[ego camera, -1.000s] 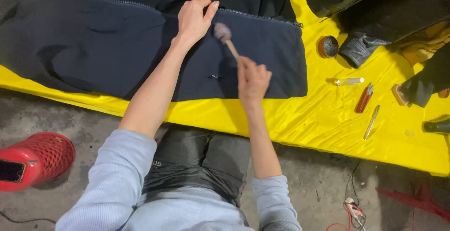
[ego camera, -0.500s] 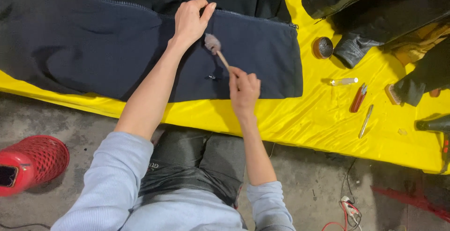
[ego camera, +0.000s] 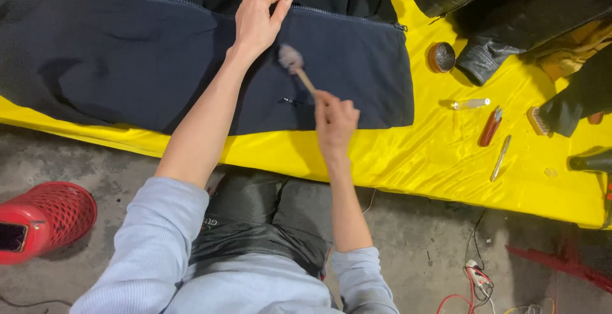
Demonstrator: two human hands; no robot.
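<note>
Brush (ego camera: 294, 64): small, wooden handle, pale bristle head, sitting against dark navy jacket (ego camera: 127, 65) near its zipped top edge, just above the little pocket zip pull (ego camera: 288, 101).

Head view:
- Right hand (ego camera: 336, 119) clenching around the lower end of the brush handle, head angled up and left, bristles appearing to touch the fabric; head slightly blurred.
- Left hand (ego camera: 257, 22) pressing on the jacket just left of the brush head, fingers curled over the zip edge, pinching or pinning the cloth; cannot tell which.
- Jacket lying flat across yellow sheet (ego camera: 433, 161), covering most of its left part.
- Lying on the sheet right of the jacket, well apart from both hands: round brown tin (ego camera: 441, 56), small clear vial (ego camera: 470, 103), red tool (ego camera: 490, 126), slim metal tool (ego camera: 500, 157), small comb-like brush (ego camera: 539, 121).
- Dark leather garment (ego camera: 510, 14) bunching at top right, edge just beside the tin.
- Red mesh basket (ego camera: 44, 215) sitting on concrete floor (ego camera: 414, 237) at lower left; red cables (ego camera: 472, 285) at lower right.
</note>
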